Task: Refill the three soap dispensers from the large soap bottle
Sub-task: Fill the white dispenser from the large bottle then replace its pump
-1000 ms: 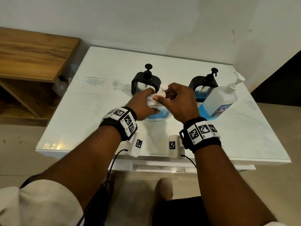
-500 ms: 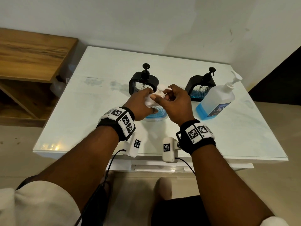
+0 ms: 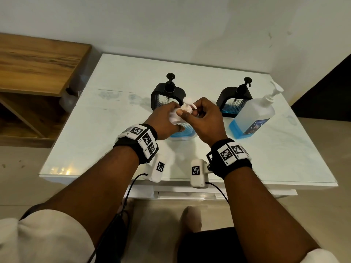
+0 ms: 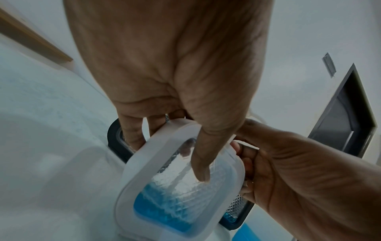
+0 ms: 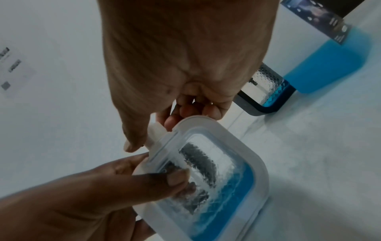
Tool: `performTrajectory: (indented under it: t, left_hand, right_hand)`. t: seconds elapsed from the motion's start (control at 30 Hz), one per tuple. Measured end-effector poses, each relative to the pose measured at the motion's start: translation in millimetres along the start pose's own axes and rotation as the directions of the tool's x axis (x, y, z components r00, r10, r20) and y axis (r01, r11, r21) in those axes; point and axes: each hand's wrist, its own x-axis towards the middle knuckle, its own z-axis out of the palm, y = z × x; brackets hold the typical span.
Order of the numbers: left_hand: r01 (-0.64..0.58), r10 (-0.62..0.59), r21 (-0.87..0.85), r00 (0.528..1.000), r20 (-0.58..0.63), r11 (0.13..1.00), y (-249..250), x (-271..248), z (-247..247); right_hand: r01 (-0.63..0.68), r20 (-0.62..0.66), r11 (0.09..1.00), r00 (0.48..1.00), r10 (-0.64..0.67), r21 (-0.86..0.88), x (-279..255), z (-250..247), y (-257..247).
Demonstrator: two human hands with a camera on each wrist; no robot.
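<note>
A white-framed soap dispenser [image 3: 182,132] [image 4: 179,192] [image 5: 216,172] with a little blue soap at the bottom stands near the table's middle. My left hand [image 3: 165,120] [image 4: 185,130] grips its upper body, thumb across the glass front. My right hand [image 3: 201,118] [image 5: 164,114] pinches its white pump head [image 3: 188,106] [image 5: 154,135] at the neck. Two black-framed dispensers [image 3: 167,95] [image 3: 235,100] stand behind, pumps on. The large soap bottle [image 3: 250,118] [image 5: 321,65], about a third full of blue soap, stands at the right.
The white table [image 3: 114,118] ends at a front edge just below my wrists. A wooden shelf unit [image 3: 34,63] stands to the left, against the white wall. A dark opening lies at the far right.
The right hand has shifted on the pump head, and the pump's spout now points another way. The left hand keeps its grip on the dispenser's body.
</note>
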Motion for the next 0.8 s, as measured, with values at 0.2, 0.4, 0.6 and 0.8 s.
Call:
performTrajectory:
  t: [0.2, 0.4, 0.6, 0.8]
  left_hand:
    - [-0.018, 0.017, 0.031, 1.0, 0.009, 0.999, 0, 0, -1]
    - [-0.016, 0.016, 0.017, 1.0, 0.004, 1.0, 0, 0, 0]
    - [-0.023, 0.023, 0.009, 1.0, -0.004, 1.0, 0, -1, -1]
    - [-0.01, 0.01, -0.007, 1.0, 0.001, 1.0, 2, -1, -1]
  right_hand:
    - [0.012, 0.066, 0.999, 0.998, -0.01, -0.039, -2, -2, 1]
    - [0.041, 0.075, 0.999, 0.996, -0.039, -0.023, 3, -7, 1]
    - [0.045, 0.009, 0.996, 0.999, -0.045, -0.077, 1, 4, 0]
    - [0.041, 0.095, 0.997, 0.995, -0.035, -0.065, 6, -7, 0]
